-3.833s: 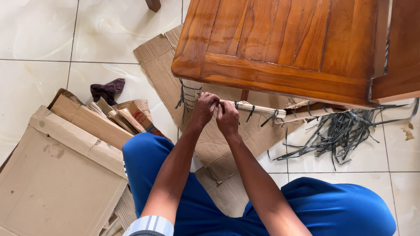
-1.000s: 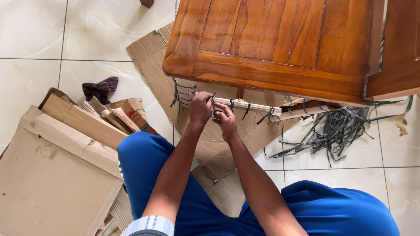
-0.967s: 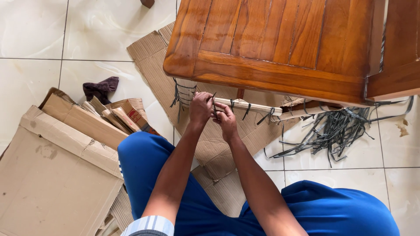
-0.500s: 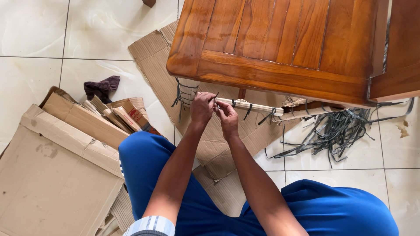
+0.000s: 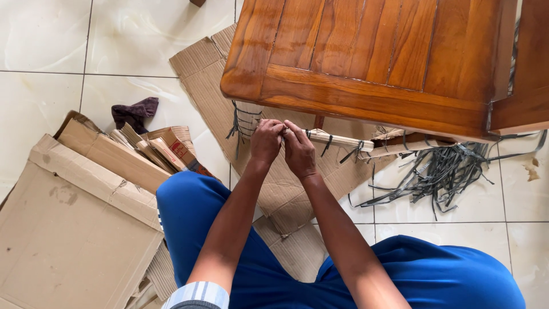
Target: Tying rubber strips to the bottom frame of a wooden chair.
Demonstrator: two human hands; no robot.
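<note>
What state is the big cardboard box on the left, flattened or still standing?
Flattened. The cardboard box lies spread on the tiled floor, panels flat, flaps splayed open; no wall stands upright.

Materials as I see them from my feed: glossy varnished brown wooden worktop [image 5: 366,54], smooth, grain showing. Pale floor tiles [image 5: 46,34], glazed and shiny. Matt brown corrugated cardboard sheets [image 5: 68,229], scuffed and torn at the edges. Thin dark plastic straps [image 5: 452,171], slightly glossy, in a loose heap. Dark maroon cloth rag [image 5: 134,113], soft, matt. Blue cloth trousers [image 5: 189,212], smooth weave.
</note>
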